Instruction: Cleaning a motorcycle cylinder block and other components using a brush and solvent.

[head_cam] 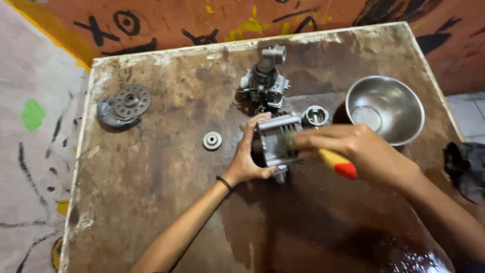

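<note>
Brush (337, 163) bristles hidden behind right hand (348, 146) clenching its handle, left hand (248, 154) gripping half-covered engine cylinder (275, 141), steel bowl (386, 108), carburetor (265, 81), small gear (212, 140) nearby

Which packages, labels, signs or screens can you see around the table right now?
None: no package, label, sign or screen shows.
Only painted marks on the floor: black and yellow strokes on orange beyond the table, a green blotch on the pale part at left.
</note>
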